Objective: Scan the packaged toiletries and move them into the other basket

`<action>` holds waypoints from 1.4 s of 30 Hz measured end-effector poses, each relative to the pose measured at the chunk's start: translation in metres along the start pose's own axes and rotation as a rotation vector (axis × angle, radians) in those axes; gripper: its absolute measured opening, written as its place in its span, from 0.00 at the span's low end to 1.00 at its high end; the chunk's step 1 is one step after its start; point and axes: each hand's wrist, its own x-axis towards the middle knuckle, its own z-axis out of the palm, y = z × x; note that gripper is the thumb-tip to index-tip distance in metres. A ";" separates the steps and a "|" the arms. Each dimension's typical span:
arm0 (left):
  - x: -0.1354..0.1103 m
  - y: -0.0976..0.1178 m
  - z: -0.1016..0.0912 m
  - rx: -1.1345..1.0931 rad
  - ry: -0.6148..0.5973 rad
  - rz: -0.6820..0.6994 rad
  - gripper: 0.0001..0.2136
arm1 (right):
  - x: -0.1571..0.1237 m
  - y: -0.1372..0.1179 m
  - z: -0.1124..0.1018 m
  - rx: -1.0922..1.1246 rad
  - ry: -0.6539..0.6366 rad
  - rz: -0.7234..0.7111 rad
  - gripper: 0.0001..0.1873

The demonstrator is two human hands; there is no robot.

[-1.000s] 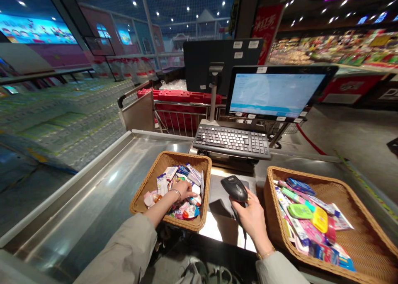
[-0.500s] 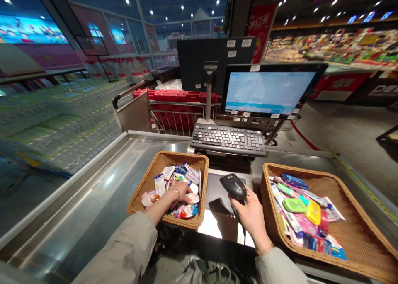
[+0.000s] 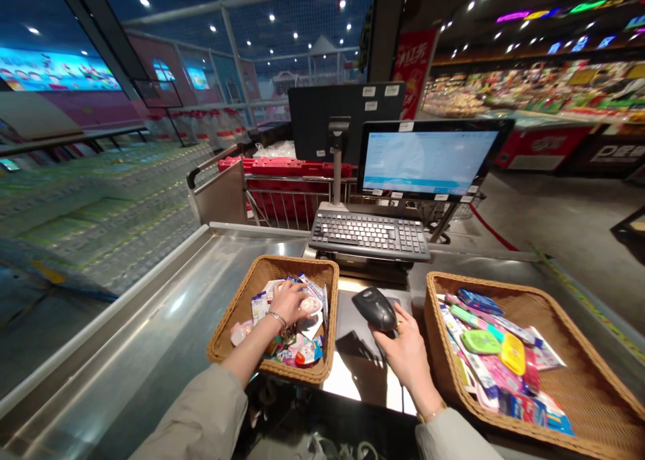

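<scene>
My left hand reaches into the left wicker basket, among small packaged goods. Its fingers are bent and closed at a pale pinkish round pack, whose exact kind I cannot make out. A white piece of packaging lies just below the pack. In my right hand is a black barcode scanner, gripped by its handle above the counter between the two baskets. The scanner's cable hangs down below my hand.
To the right stands a second wicker basket holding a green case, a yellow case and several packs. Behind are a keyboard and a lit monitor. The metal counter stretches left, with a raised rim.
My left hand has moved farther back in the basket, and the pale round pack has shifted with it. The scanner remains in my right hand, turned slightly. The camera view has tilted up a little.
</scene>
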 end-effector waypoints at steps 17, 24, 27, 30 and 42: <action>0.009 0.051 -0.045 0.063 0.472 0.048 0.18 | 0.001 -0.022 -0.007 -0.048 -0.008 -0.160 0.11; 0.014 0.060 -0.048 0.060 0.655 0.153 0.19 | 0.001 -0.023 -0.010 -0.058 -0.016 -0.172 0.13; 0.017 0.062 -0.049 0.056 0.661 0.165 0.19 | 0.002 -0.023 -0.010 -0.057 -0.017 -0.167 0.13; 0.019 0.064 -0.048 0.051 0.657 0.170 0.19 | 0.002 -0.023 -0.010 -0.062 -0.024 -0.168 0.11; 0.023 0.069 -0.048 0.044 0.636 0.175 0.16 | 0.003 -0.024 -0.011 -0.057 -0.037 -0.163 0.09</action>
